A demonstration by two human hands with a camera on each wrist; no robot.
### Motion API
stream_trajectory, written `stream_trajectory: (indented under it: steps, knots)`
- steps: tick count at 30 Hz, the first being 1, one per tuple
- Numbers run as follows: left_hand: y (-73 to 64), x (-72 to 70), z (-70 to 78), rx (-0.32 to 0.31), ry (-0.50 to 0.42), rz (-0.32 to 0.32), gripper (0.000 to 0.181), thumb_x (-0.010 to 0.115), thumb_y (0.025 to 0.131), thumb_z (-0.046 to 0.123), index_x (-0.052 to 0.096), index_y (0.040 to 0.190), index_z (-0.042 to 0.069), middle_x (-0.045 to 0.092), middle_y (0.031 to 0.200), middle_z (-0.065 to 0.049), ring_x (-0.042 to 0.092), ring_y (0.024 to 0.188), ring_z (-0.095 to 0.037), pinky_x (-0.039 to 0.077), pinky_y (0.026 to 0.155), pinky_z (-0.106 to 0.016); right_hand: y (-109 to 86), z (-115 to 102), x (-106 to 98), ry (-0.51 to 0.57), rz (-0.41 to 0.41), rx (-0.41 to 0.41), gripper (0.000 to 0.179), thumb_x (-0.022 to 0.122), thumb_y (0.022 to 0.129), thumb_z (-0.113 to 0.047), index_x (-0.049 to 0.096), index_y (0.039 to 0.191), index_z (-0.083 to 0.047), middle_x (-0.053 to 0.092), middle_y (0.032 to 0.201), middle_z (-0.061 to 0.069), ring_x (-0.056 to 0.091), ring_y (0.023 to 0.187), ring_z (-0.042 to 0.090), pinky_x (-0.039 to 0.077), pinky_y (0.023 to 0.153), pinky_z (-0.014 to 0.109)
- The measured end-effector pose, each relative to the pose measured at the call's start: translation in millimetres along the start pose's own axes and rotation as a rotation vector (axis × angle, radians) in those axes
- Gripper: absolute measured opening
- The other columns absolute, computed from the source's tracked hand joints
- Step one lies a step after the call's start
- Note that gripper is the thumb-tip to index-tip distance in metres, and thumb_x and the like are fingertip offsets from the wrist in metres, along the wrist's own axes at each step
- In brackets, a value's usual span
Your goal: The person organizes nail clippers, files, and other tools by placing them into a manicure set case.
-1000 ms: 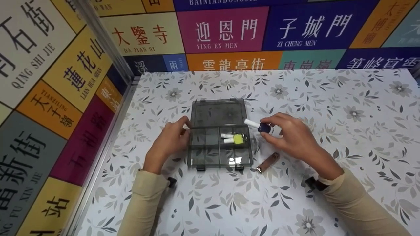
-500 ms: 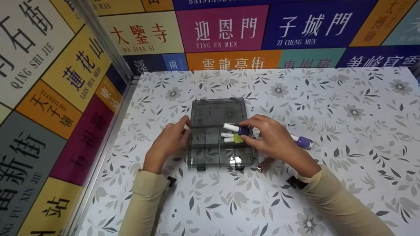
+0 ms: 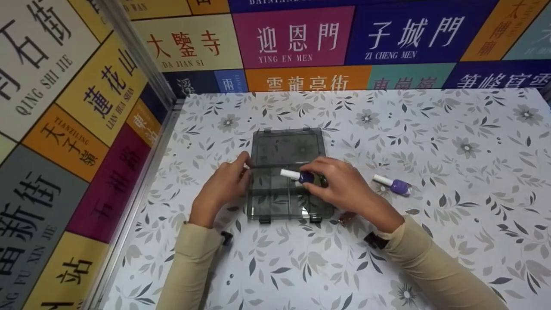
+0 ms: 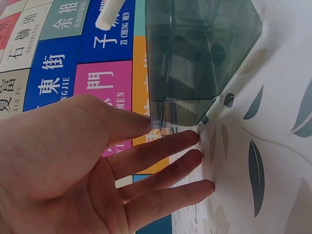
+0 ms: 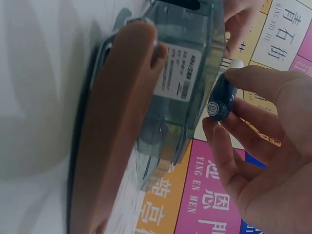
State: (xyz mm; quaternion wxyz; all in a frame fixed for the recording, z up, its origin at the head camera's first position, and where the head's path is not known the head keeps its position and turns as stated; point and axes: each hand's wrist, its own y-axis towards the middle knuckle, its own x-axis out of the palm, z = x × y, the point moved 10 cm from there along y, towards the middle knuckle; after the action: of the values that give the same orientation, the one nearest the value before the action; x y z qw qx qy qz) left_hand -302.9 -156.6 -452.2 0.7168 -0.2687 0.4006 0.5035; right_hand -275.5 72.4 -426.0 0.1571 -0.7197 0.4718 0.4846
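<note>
A smoky see-through storage box (image 3: pixel 260 206) lies on the table with its divided tray facing up and its lid (image 3: pixel 287 147) folded back. My left hand (image 3: pixel 224 185) holds the box's left side near the hinge; in the left wrist view the thumb meets the rim and three fingers stretch out below. Over the right-hand compartments, my right hand (image 3: pixel 340 183) pinches a dark blue nail polish bottle (image 3: pixel 306 177), its white cap pointing left. The right wrist view shows that bottle's round base label (image 5: pixel 213 109). My right hand covers what lies in the compartment beneath.
A purple nail polish bottle (image 3: pixel 400 187) with a white cap lies right of my right hand. Partly under my right wrist is a brown elongated object (image 3: pixel 347 218) with a shiny end. Printed panels (image 3: pixel 297 38) stand behind and to the left of the flowered table (image 3: pixel 258 275).
My right hand has carried the dark blue bottle leftward from beside the box to above its compartments. It now covers the yellow-green bottle. The purple bottle has come into view. My left hand stays put.
</note>
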Motion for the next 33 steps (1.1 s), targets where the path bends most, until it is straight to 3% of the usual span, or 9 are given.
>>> stream_trajectory:
  steps: [3,10,13,17,23,33]
  knots:
    - [0.2,1.1,-0.5,-0.003,-0.005,-0.004,0.018,0.057,0.111,0.013,0.055,0.129,0.01,0.077,0.1,-0.014,0.072,0.085,-0.025,0.057,0.075,-0.046,1.9,-2.3,4.7,0.002,-0.011,0.0,0.036,0.082,0.099,-0.029,0.076,0.134,-0.018,0.074,0.121,0.002,0.069,0.094,0.023,0.054,0.078,0.043]
    - [-1.4,1.3,-0.5,-0.035,0.02,-0.004,0.017,0.055,0.113,0.014,0.055,0.129,0.012,0.07,0.082,-0.009,0.06,0.068,-0.022,0.048,0.064,-0.041,8.0,-8.6,16.0,0.016,-0.045,0.005,0.037,0.08,0.1,-0.027,0.075,0.136,-0.017,0.073,0.124,0.003,0.071,0.104,0.026,0.057,0.084,0.047]
    - [-1.1,1.0,0.7,-0.041,0.051,0.009,0.017,0.054,0.113,0.016,0.055,0.129,0.011,0.063,0.075,-0.007,0.056,0.065,-0.023,0.045,0.062,-0.042,10.5,-10.2,18.9,0.004,-0.055,0.014,0.04,0.08,0.1,-0.028,0.074,0.138,-0.017,0.073,0.132,0.006,0.07,0.12,0.03,0.059,0.095,0.052]
    - [-0.3,1.0,1.4,-0.053,0.07,0.019,0.018,0.055,0.113,0.019,0.054,0.129,0.012,0.057,0.073,-0.005,0.055,0.067,-0.026,0.045,0.063,-0.044,13.3,-10.2,23.2,-0.002,-0.073,0.034,0.044,0.08,0.099,-0.03,0.073,0.14,-0.015,0.07,0.144,0.012,0.061,0.141,0.037,0.052,0.112,0.058]
    - [0.3,1.8,-0.2,-0.063,0.063,0.013,0.019,0.055,0.113,0.02,0.055,0.131,0.013,0.06,0.076,-0.006,0.056,0.068,-0.025,0.045,0.063,-0.043,17.5,-13.1,29.9,0.003,-0.08,0.016,0.042,0.08,0.099,-0.029,0.074,0.137,-0.014,0.07,0.144,0.015,0.062,0.138,0.038,0.053,0.11,0.058]
    - [1.0,0.9,0.0,-0.048,0.057,0.018,0.018,0.055,0.112,0.019,0.055,0.129,0.013,0.062,0.075,-0.006,0.056,0.066,-0.025,0.046,0.064,-0.043,24.3,-21.5,34.6,0.034,-0.046,-0.055,0.037,0.079,0.1,-0.031,0.077,0.133,-0.014,0.075,0.124,0.004,0.07,0.116,0.028,0.058,0.097,0.05]
